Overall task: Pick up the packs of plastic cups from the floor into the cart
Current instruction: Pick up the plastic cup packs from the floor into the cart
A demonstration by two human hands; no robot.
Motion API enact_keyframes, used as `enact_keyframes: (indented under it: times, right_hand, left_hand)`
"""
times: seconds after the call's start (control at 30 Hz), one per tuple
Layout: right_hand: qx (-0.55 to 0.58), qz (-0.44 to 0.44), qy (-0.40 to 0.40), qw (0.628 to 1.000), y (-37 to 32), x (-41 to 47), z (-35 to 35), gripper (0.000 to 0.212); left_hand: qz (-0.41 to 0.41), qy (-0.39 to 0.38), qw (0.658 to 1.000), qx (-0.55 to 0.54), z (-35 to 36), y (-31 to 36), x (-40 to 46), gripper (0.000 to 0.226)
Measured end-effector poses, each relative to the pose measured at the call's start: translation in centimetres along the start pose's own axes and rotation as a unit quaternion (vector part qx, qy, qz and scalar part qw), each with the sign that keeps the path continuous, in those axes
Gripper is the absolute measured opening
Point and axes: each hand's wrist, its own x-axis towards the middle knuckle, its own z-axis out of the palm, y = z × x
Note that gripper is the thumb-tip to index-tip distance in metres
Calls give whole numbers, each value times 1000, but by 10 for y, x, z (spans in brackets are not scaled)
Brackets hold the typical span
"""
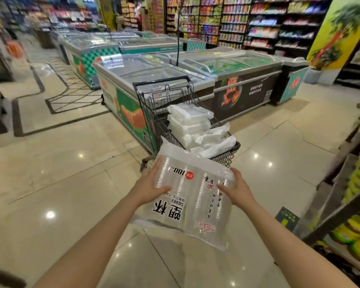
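Now both hands are carrying a pack of plastic cups (192,196) just short of the cart (227,156); the left hand (152,186) and right hand (236,190) are gripping opposite edges, fingers curled around them, probably keeping the floppy pack level.

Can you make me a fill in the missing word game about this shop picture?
1. The pack of cups is held by ____ hands.
2. The cart already holds more ____.
3. The big number printed on the held pack is ____.
4. Right behind the cart stands a ____ with a glass lid.

Missing words: two; packs; 100; freezer
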Motion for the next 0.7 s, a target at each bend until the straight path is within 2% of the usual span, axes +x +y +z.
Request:
enact_keyframes:
  times: [0.23, 0.5, 0.7]
  right_hand:
    - [49, -7, 22, 999, -58, 91, 45, 89]
    - [31, -5, 8, 999, -82, 202, 86, 86]
    - [36, 7, -18, 999, -93, 321, 129, 87]
  left_hand:
    - [18, 7, 1000, -2, -63, -34, 120, 104]
    - [7, -22, 1000, -18, -75, -80, 232, 104]
    - [4, -46, 999, -5, -91, -117, 349, 103]
